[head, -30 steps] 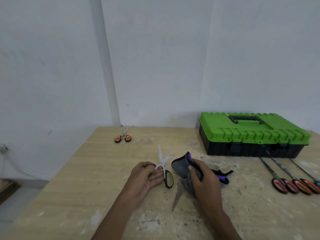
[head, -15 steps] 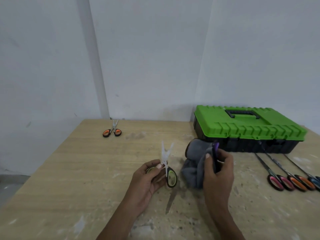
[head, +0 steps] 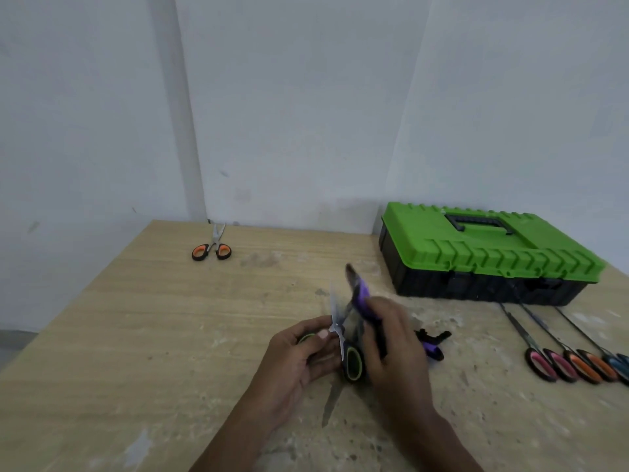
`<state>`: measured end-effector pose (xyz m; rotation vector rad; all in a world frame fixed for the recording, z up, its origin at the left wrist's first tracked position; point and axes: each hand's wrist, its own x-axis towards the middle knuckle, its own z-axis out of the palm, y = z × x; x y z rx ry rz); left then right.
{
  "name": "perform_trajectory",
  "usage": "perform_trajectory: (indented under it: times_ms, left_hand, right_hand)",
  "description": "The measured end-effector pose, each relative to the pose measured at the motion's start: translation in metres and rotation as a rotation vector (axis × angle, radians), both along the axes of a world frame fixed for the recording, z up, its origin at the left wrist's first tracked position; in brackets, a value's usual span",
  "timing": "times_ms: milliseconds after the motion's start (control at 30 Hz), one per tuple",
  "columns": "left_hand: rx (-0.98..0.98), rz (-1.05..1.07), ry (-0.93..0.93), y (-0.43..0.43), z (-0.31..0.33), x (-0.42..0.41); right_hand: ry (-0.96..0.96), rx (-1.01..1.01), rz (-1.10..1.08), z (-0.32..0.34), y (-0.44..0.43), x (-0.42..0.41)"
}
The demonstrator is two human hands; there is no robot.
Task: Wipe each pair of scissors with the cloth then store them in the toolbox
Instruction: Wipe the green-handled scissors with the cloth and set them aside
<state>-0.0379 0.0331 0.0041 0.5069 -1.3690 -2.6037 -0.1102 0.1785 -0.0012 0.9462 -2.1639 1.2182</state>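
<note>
The green-handled scissors (head: 341,338) are in front of the toolbox (head: 486,253) and off to its left. They are lifted off the surface (head: 170,335) with the blades pointing up and away. My left hand (head: 299,356) grips them at the handle end, thumb up by the pivot. My right hand (head: 394,352) is clamped on the cloth (head: 360,296), a grey and purple bundle pressed against the blades. That hand is smeared with motion, so I cannot tell just how its fingers lie. The two hands are close together, nearly touching at the handles. I read this as the wipe of this pair under way.

What worries me is that the blades look a little parted. A cloth dragged along an open edge could snag or get cut, and the fingers behind it could be nicked. The left hand holds low on the handles, so a hard stroke might twist the scissors loose. The toolbox lid is down, so storing will need one hand freed first.

A row of scissors (head: 571,356) lies just in front of the toolbox at its right end. The orange-handled scissors (head: 211,248) lie well to its left by the wall. I take all of these as not yet wiped.
</note>
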Motion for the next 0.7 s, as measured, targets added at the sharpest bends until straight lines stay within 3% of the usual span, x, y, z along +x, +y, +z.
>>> perform_trajectory:
  times_ms: [167,400,567,700]
  left_hand:
    - [-0.002,-0.015,0.033,-0.001,0.001,0.001]
    - [-0.022,-0.03,0.009,0.0,-0.001,0.0]
    - [-0.019,-0.016,0.029,-0.004,0.0,0.003]
    - [-0.052,-0.032,0.009,-0.001,0.001,0.004]
  right_hand:
    - [0.061,0.296,0.013,-0.019,-0.003,0.004]
    - [-0.006,0.223,-0.072,-0.015,0.001,-0.016]
    - [0.088,0.282,0.045,-0.013,-0.001,0.006]
    - [-0.073,0.213,-0.101,-0.01,0.004,-0.025]
